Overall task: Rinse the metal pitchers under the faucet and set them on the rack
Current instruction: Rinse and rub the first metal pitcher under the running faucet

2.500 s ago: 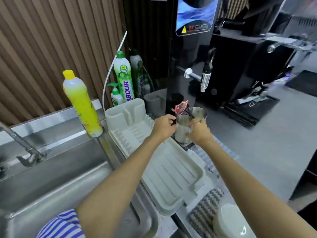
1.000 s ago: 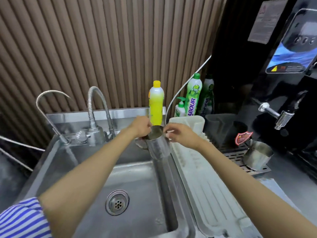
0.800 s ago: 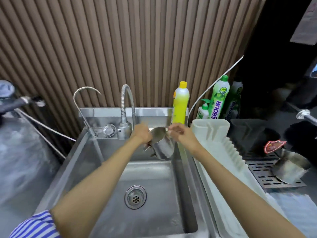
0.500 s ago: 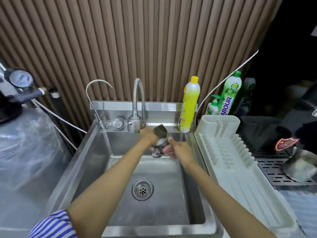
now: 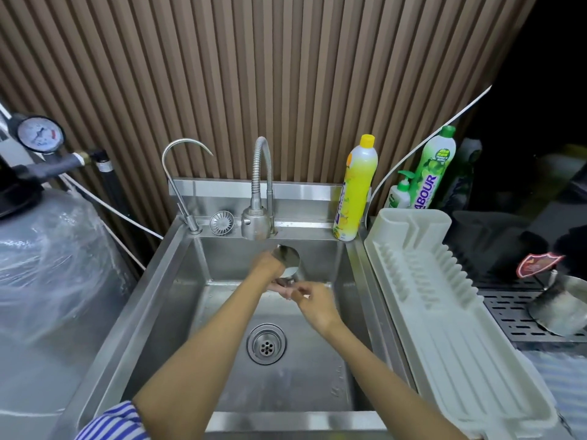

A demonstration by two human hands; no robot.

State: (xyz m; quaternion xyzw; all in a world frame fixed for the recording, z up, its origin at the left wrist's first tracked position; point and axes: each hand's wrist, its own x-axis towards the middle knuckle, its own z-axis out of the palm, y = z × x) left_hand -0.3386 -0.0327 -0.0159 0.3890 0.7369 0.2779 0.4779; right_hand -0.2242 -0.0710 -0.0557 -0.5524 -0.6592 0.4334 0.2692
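A small metal pitcher hangs over the steel sink, tilted so its round mouth faces me, just below the flexible faucet. My left hand grips it from the left side. My right hand hovers just below and to the right of it, fingers loosely apart and holding nothing. No water stream is visible. A second metal pitcher stands on the black drip grate at the far right. The white plastic dish rack lies between sink and grate, with nothing on it.
A thin gooseneck tap stands left of the faucet. A yellow soap bottle and green bottles line the back ledge. The drain sits mid-basin. A plastic-wrapped tank with a pressure gauge is at the left.
I carried one pitcher from the grate leftwards over the rack to the sink and lowered it under the faucet. My right hand has come off the pitcher and dropped slightly.
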